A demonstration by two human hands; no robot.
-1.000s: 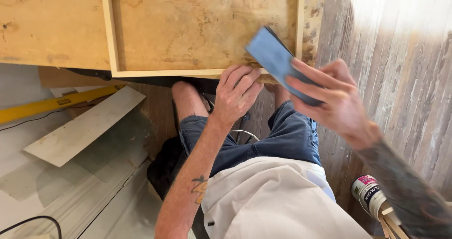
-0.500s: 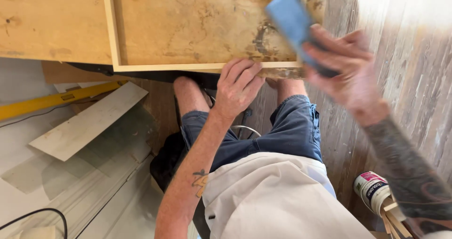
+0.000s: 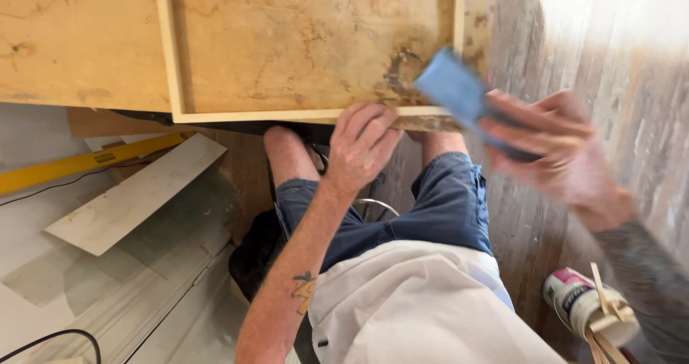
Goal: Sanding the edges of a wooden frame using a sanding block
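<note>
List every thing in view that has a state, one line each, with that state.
left hand: fingers pressed flat on the panel's front edge.
right hand: blurred, gripping the blue sanding block.
blue sanding block: held tilted by the panel's near right corner.
wooden panel: lying flat, stained, dark patch near the block.
can: on its side, wooden sticks across it.
yellow level: lying on the floor.

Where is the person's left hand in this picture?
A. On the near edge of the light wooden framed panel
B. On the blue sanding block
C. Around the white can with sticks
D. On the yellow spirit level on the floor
A: the left hand rests flat on the near edge of the light wooden framed panel, while the right hand holds the blue sanding block.
</note>
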